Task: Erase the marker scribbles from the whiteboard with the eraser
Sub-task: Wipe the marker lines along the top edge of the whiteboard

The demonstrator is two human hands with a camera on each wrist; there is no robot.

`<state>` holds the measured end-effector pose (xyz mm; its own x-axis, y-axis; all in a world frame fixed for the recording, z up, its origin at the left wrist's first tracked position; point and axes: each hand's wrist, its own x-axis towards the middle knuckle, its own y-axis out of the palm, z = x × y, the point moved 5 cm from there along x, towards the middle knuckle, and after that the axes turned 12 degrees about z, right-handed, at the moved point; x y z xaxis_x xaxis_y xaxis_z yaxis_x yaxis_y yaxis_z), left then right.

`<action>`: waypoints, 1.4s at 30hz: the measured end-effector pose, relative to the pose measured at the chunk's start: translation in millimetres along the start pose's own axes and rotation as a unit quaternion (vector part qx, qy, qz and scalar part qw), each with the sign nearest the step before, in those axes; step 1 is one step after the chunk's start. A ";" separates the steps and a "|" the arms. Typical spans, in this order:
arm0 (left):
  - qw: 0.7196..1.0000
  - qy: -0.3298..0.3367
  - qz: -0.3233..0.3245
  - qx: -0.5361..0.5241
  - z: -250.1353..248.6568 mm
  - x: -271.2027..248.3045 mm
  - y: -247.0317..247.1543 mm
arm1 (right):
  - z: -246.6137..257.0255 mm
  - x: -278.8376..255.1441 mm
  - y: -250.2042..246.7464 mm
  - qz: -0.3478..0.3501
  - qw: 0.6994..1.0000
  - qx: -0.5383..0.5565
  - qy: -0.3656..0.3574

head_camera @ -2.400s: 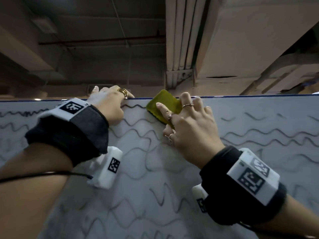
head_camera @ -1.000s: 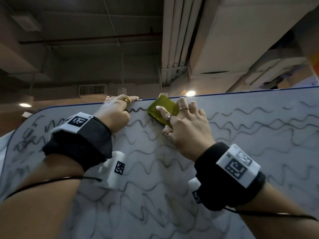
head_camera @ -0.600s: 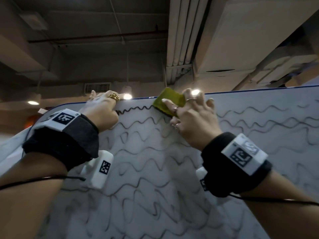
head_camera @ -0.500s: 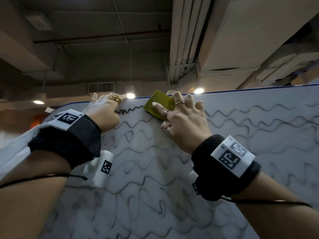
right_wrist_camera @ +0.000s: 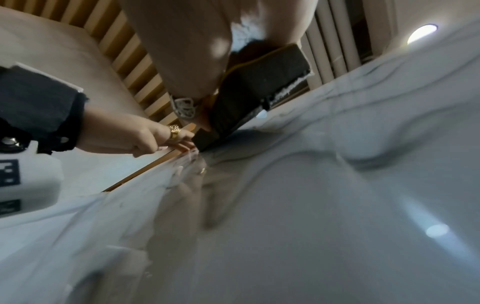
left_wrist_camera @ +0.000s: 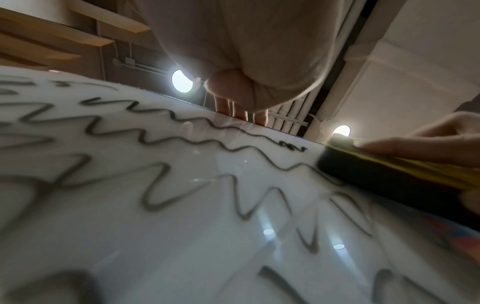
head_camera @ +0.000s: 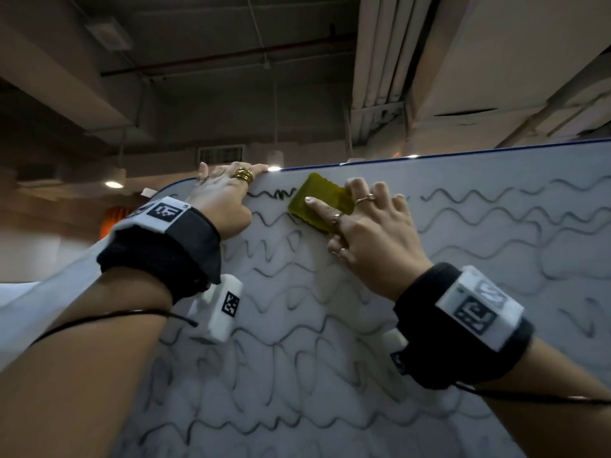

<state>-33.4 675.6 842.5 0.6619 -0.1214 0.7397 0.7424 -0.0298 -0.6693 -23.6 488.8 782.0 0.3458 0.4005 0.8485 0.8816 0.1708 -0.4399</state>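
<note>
A white whiteboard [head_camera: 330, 325] covered in wavy black marker scribbles [head_camera: 479, 219] fills the lower part of the head view. My right hand [head_camera: 363, 233] holds a yellow-backed eraser [head_camera: 317, 196] with dark felt flat against the board just under its top edge, index finger laid across it. A short dark squiggle [head_camera: 274, 194] lies between the eraser and my left hand [head_camera: 224, 196], which grips the board's top edge with its fingers curled over it. The left wrist view shows the eraser [left_wrist_camera: 389, 176] and that squiggle [left_wrist_camera: 291, 147]. In the right wrist view the eraser's felt [right_wrist_camera: 259, 82] meets the board.
The board's blue-trimmed top edge [head_camera: 496, 148] runs to the right, and its rounded corner [head_camera: 178, 186] is left of my left hand. Above are ceiling ducts [head_camera: 380, 61] and lamps [head_camera: 114, 184]. The strip right of the eraser along the top row looks wiped.
My right hand has rubbed the eraser left and right along the top row and now sits a little nearer my left hand. The left hand keeps its hold on the top edge.
</note>
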 end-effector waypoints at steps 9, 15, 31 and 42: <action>1.000 0.002 0.008 -0.011 2.2 -0.3 -1.9 | 30.1 24.2 -11.5 0.029 0.999 0.014 0.025; 1.000 0.006 0.017 -0.004 2.4 -1.3 -3.0 | 15.0 1.7 -2.3 0.020 1.000 0.001 0.015; 0.999 -0.015 0.034 0.036 26.8 -11.8 -1.3 | 33.8 17.3 -7.2 0.044 0.999 -0.012 -0.023; 0.995 -0.060 0.040 0.066 64.3 -17.6 -4.3 | 66.4 37.3 -6.5 0.046 0.997 -0.019 -0.056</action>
<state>-41.6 741.6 836.9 0.7208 0.0005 0.6931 0.6892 0.1063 -0.7167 -37.7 562.4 796.9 0.3889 0.5113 0.7663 0.8605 0.0955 -0.5005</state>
